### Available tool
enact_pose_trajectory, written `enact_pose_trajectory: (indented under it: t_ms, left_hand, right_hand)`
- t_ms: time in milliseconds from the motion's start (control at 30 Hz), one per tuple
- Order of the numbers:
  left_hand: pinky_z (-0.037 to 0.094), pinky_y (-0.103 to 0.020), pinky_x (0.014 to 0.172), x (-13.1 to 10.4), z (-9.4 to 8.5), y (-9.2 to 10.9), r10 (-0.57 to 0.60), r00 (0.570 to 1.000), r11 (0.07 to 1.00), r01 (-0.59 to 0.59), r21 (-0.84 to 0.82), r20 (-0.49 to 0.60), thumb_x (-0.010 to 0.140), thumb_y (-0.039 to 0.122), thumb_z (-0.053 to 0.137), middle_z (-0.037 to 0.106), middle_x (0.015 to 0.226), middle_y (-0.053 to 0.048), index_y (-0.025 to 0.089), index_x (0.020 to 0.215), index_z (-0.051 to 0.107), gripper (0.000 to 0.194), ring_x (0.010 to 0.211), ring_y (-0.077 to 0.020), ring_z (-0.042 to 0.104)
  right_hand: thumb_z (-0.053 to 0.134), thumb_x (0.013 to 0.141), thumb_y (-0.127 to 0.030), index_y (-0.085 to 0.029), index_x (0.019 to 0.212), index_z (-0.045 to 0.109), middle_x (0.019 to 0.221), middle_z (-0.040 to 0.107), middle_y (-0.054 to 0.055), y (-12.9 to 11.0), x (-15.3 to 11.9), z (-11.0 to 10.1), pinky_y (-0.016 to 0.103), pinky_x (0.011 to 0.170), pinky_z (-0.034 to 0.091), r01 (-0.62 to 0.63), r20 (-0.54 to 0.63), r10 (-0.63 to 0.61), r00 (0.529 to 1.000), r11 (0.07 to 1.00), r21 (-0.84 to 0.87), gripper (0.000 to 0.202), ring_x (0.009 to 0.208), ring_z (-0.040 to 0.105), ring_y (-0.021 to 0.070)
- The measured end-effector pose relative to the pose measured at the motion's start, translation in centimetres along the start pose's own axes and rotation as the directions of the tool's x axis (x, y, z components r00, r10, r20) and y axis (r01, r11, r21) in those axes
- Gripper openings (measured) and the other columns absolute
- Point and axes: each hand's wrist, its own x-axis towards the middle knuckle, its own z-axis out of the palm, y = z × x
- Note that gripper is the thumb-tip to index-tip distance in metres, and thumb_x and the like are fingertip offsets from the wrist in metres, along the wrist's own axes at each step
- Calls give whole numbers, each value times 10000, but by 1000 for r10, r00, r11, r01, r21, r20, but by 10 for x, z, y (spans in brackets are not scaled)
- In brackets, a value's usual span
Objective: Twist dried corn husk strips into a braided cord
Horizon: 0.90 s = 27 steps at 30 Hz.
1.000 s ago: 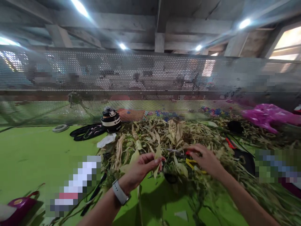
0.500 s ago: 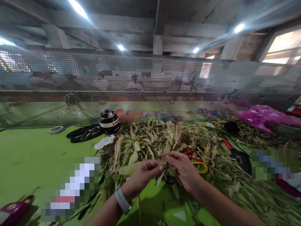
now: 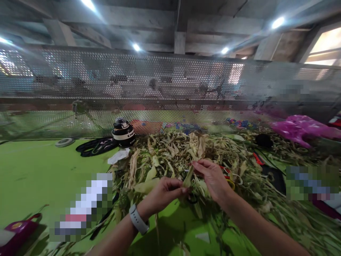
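A pale green strip of corn husk [image 3: 188, 179] stretches between my hands. My left hand [image 3: 168, 192], with a light watch band on its wrist, pinches the lower end between thumb and fingers. Higher up and to the right, my right hand [image 3: 210, 175] pinches the other end with its fingertips. Behind both hands spreads a heap of dried corn husks [image 3: 170, 147], tan and pale green. Red-handled scissors and yellow-handled scissors [image 3: 231, 184] lie partly hidden behind my right hand. A larger pale husk [image 3: 146, 185] rests just left of my left hand.
A black round container with a white band [image 3: 123, 133] stands at the back left, beside a black coil [image 3: 96, 146] and white tissue [image 3: 118, 155]. A pink plastic bag [image 3: 295, 129] lies at right. A perforated metal screen [image 3: 165, 85] closes off the table's far side.
My right hand has moved up and away from my left, so the husk strip between them now shows at greater length. The view has tilted slightly downward.
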Motion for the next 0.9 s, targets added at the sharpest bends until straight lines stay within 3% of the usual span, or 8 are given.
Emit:
enact_pose_trajectory:
  t_ms: [300, 400, 467, 567, 633, 733, 833, 900]
  left_hand:
    - [408, -210, 588, 4, -10, -2, -50, 999, 994, 51, 97, -8, 724, 395, 624, 698, 705, -44, 149, 808, 740, 285, 600, -136, 551]
    - [383, -190, 497, 5, -12, -7, -106, 993, 981, 113, 158, -50, 714, 448, 611, 677, 618, -30, 144, 765, 737, 333, 517, -118, 533]
    - [360, -184, 438, 6, -12, -9, -180, 975, 969, 199, 149, -133, 704, 503, 591, 664, 578, -27, 142, 690, 718, 383, 476, -116, 540]
    - [338, -182, 394, 6, -8, -5, -328, 925, 944, 329, -28, -194, 668, 544, 605, 667, 562, -36, 138, 636, 673, 412, 451, -124, 570]
    - [391, -187, 456, 4, -3, 2, -379, 921, 900, 344, -267, -92, 682, 539, 602, 694, 637, -61, 128, 710, 677, 419, 534, -140, 621]
    - [477, -252, 639, 1, 4, 13, -379, 923, 716, 338, -610, 67, 730, 551, 550, 705, 776, -96, 120, 788, 668, 451, 722, -175, 653]
    - [493, -278, 681, -2, 8, 17, -384, 923, 648, 267, -714, -3, 698, 454, 646, 669, 678, -33, 140, 764, 655, 321, 668, -144, 628]
    - [493, -255, 654, -2, 7, 17, -408, 909, 683, 243, -688, -84, 634, 357, 731, 633, 610, -2, 131, 734, 659, 258, 577, -108, 590]
  right_hand:
    - [769, 582, -334, -156, 630, 672, 588, 606, -21, -1, 7, -9, 220, 570, 397, 71, -12, -72, 997, 993, -96, 208, 572, 515, 97]
    - [741, 623, -330, -159, 636, 674, 603, 601, -11, 0, 7, -10, 230, 576, 401, 169, 1, -172, 985, 966, -194, 184, 599, 516, 110]
    - [715, 663, -319, -169, 668, 681, 645, 603, -2, 1, 7, -12, 245, 609, 417, 280, 35, -281, 959, 921, -271, 154, 646, 528, 126]
    - [674, 721, -273, -209, 732, 694, 771, 608, 17, -1, 4, -15, 276, 685, 447, 524, 149, -507, 849, 767, -370, 68, 755, 554, 154]
    - [640, 756, -228, -245, 791, 708, 857, 599, 33, -2, 2, -18, 295, 724, 461, 658, 298, -592, 749, 611, -440, 78, 825, 561, 167]
    - [598, 785, -180, -306, 901, 702, 972, 588, 46, 2, -1, -22, 334, 789, 459, 805, 570, -573, 589, 349, -480, 200, 918, 544, 183]
    - [586, 789, -190, -350, 980, 672, 1044, 582, 35, 10, -1, -26, 385, 869, 422, 891, 759, -479, 442, 134, -434, 263, 1011, 504, 206]
    - [584, 790, -197, -358, 1010, 657, 1033, 583, 30, 13, 0, -27, 395, 886, 410, 906, 807, -433, 401, 59, -419, 281, 1025, 495, 209]
